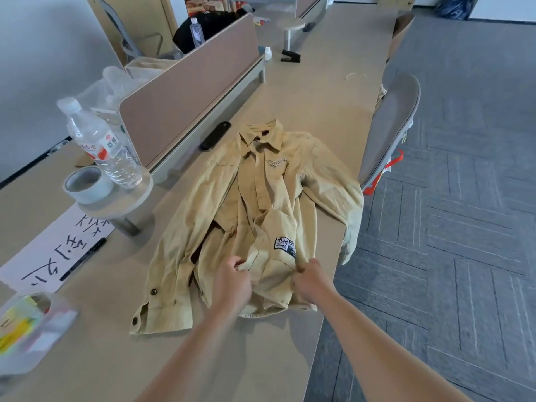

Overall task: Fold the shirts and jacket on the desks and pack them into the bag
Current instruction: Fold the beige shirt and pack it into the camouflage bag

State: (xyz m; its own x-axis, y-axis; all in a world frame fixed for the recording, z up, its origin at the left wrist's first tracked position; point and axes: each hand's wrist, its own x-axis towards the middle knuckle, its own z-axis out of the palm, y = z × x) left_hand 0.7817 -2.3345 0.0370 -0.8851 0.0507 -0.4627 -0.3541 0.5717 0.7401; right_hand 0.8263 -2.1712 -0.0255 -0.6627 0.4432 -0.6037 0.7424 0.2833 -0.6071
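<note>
Tan shirt (261,204) laid front-up on the surface (319,91), long axis run from near hem to far collar, collar pointed away, lower front panel pinched between curled fingers of left hand (233,281) and right hand (311,278), 1 sleeve hung over the right edge.

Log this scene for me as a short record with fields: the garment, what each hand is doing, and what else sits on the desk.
garment: tan long-sleeved shirt, spread front-up on the beige desk, collar away from the person
sleeve: one hangs over the desk's right edge
left hand: pinches the lower front fabric
right hand: pinches fabric near the black-and-white patch
nearby: clear plastic water bottle, grey tape roll, black marker, white handwritten sheet
</note>
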